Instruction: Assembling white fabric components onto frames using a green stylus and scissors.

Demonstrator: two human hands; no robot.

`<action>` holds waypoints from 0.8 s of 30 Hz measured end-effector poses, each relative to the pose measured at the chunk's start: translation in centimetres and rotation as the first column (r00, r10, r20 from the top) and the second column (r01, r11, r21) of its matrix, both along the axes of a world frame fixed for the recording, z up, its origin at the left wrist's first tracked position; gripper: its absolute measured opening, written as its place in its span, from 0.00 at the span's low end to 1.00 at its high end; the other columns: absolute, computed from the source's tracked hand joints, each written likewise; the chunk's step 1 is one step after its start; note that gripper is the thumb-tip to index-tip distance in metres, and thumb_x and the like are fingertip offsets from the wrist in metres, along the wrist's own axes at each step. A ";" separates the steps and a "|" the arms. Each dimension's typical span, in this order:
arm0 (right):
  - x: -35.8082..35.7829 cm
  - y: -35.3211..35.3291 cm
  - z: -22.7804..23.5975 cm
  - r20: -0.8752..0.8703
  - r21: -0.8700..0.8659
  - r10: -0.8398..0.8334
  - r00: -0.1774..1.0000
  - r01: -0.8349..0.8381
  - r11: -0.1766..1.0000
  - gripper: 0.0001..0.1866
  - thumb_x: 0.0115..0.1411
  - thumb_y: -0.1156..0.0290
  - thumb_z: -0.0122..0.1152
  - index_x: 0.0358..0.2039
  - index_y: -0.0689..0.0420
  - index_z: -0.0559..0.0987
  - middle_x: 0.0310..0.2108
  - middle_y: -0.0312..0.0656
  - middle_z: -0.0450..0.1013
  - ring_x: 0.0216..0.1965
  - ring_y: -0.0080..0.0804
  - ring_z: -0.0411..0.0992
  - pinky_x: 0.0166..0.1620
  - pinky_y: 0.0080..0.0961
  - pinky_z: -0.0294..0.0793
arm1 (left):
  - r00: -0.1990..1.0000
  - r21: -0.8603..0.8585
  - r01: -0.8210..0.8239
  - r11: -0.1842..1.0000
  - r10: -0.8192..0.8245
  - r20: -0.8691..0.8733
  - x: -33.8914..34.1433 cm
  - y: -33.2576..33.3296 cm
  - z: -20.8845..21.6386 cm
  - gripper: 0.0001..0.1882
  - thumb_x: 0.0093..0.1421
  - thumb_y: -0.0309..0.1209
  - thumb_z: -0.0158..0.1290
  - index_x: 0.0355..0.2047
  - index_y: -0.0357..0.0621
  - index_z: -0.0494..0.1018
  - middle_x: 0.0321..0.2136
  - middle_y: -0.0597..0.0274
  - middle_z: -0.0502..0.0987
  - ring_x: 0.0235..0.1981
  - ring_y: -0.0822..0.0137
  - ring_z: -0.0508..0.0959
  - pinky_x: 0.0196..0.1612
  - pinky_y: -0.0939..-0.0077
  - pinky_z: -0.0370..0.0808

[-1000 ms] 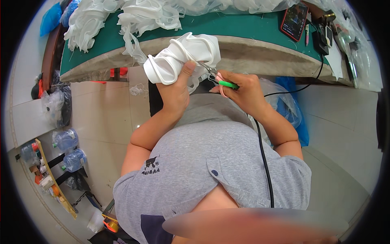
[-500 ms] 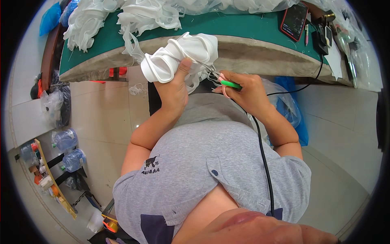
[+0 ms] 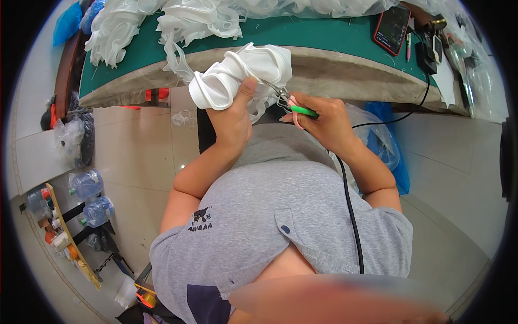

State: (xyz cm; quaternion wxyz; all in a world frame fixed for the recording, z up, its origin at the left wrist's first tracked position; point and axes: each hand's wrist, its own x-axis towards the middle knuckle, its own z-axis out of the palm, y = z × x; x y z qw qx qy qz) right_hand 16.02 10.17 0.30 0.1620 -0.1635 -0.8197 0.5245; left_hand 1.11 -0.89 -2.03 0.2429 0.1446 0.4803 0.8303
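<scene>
My left hand (image 3: 233,123) is closed round a bundle of white curled fabric pieces (image 3: 264,63), its thumb lying on top. The bundle is held up at the near edge of the table, and thin white threads and strips hang below it. In my right hand (image 3: 329,120) is a pair of scissors (image 3: 305,111) with green and pink on the handle. Their metal blades point up and left and reach against the bundle's right side. The blade tips are partly lost against the white fabric, so whether they touch thread or cloth I cannot tell.
Piles of white frilled fabric (image 3: 199,22) cover the far part of the green tabletop (image 3: 318,33). A phone (image 3: 391,29) lies at the right beside a pen (image 3: 408,46). A black cable (image 3: 352,216) runs down past my right arm. Plastic jugs (image 3: 99,210) stand at the left.
Both hands hold nearly the same pose. The bundle and my left hand have shifted very slightly right, and my right hand with the scissors slightly left.
</scene>
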 end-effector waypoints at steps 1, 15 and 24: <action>0.1 0.0 0.0 0.000 0.000 -0.001 1.000 0.001 1.000 0.15 0.55 0.83 0.58 0.45 0.68 0.75 0.32 0.46 0.77 0.37 0.33 0.79 0.35 0.18 0.76 | 1.000 0.004 -0.001 1.000 0.001 0.014 -0.1 0.0 -0.2 0.24 0.52 0.19 0.61 0.48 0.40 0.65 0.44 0.63 0.72 0.45 0.70 0.71 0.50 0.75 0.68; 0.2 0.2 0.0 0.021 0.001 0.016 1.000 -0.016 1.000 0.16 0.56 0.83 0.59 0.46 0.68 0.75 0.32 0.47 0.77 0.36 0.34 0.79 0.35 0.18 0.76 | 0.999 0.055 0.023 0.998 -0.024 0.025 0.0 0.1 0.2 0.23 0.53 0.19 0.60 0.49 0.40 0.65 0.44 0.61 0.72 0.46 0.69 0.72 0.50 0.73 0.68; -0.1 -0.2 -0.4 -0.059 0.052 0.011 0.998 -0.008 0.999 0.17 0.55 0.82 0.60 0.46 0.68 0.75 0.32 0.47 0.78 0.36 0.35 0.79 0.33 0.19 0.77 | 0.999 0.060 0.031 0.998 -0.032 0.029 0.3 0.1 0.3 0.23 0.54 0.21 0.60 0.49 0.39 0.65 0.45 0.60 0.72 0.46 0.69 0.72 0.50 0.73 0.69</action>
